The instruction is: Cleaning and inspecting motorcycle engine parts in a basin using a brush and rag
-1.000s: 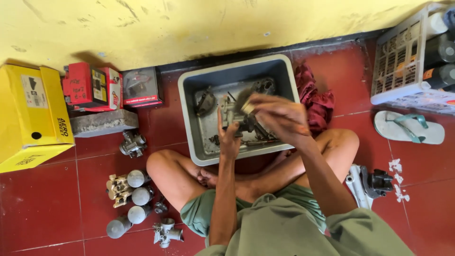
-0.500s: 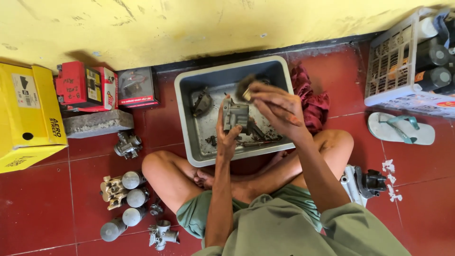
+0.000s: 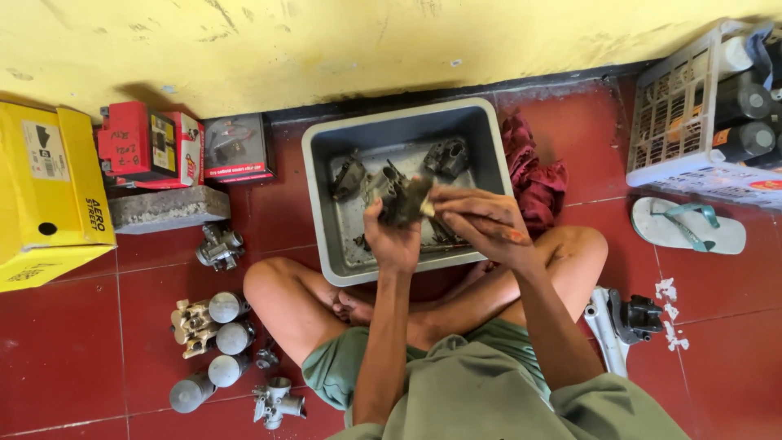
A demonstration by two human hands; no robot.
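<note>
While sitting cross-legged on the red tiled floor (image 3: 65,367), the person is holding both forearms out over a grey plastic tub (image 3: 326,204) that is standing against the foot of the yellow wall (image 3: 326,41). The left hand (image 3: 393,240) is rising almost straight up from the lap, wrist bent slightly back, its grip clamped on a dark metal engine part (image 3: 401,195) that is hanging above the near half of the tub. The right hand (image 3: 481,222) is coming in from the right with the elbow out over the knee, palm down, fingers curled together and pressing on the right side of the same part; what, if anything, is pinched under them cannot be told.

More metal parts are lying inside the tub, one (image 3: 349,175) toward its far left corner and another (image 3: 448,155) toward its far right. A crumpled red rag (image 3: 533,175) is lying just beside the tub's right wall. Near the left knee, a cluster of round metal pieces (image 3: 216,326) is sitting on the floor, with a small carburettor (image 3: 218,246) beyond them. Red boxes (image 3: 151,143) and a yellow box (image 3: 49,187) are standing along the wall at the left. A white basket (image 3: 676,122) of cans and a pale sandal (image 3: 688,226) are lying at the right.
</note>
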